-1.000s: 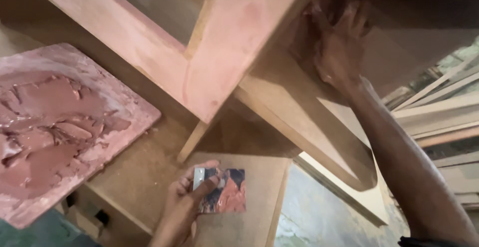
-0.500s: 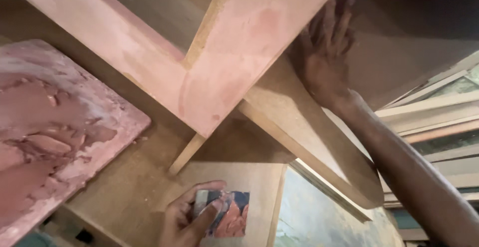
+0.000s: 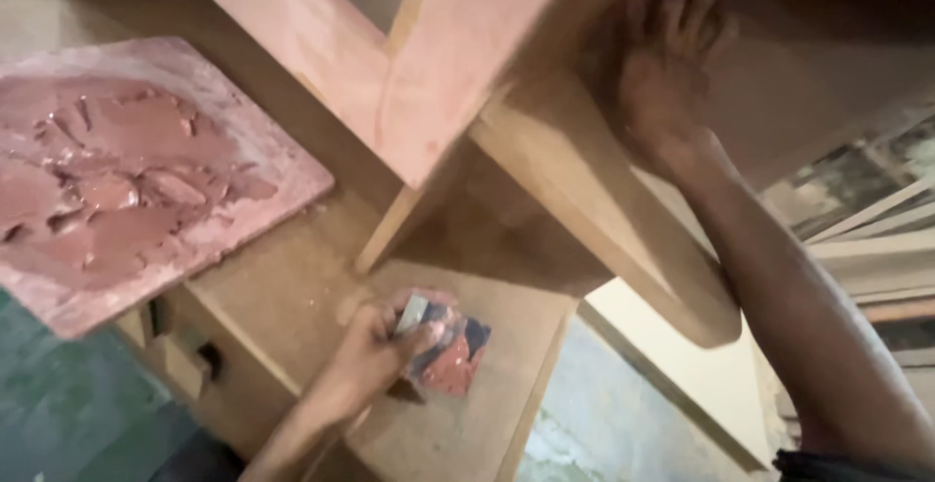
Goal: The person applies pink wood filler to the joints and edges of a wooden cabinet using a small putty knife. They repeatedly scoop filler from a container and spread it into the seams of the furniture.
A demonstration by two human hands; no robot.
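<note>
Wooden furniture parts fill the whole view, and at the far right some loose planks (image 3: 867, 248) are stacked in the background. On the left lies a flat square board (image 3: 292, 166), and its top is covered with thick reddish-pink putty (image 3: 117, 185), spread in rough lumps. This board rests on a brown wooden panel (image 3: 282, 297), and under it at the bottom left a green floor (image 3: 68, 414) is visible.

Near the bottom centre, the left hand (image 3: 375, 351) is closed around a small flat scraper (image 3: 443, 346). Its blade is smeared with red putty and dark patches, and it touches the light wooden panel (image 3: 477, 414) below the frame.

Above the hand, two wooden rails (image 3: 429, 63) join at an angle, and their faces are stained pink. A lower curved rail (image 3: 623, 219) runs down to the right from this joint.

At the top right, the right hand (image 3: 667, 73) lies with the fingers stretched out, flat against the dark underside of the frame. It grasps nothing, and its arm goes down to the bottom right corner.
</note>
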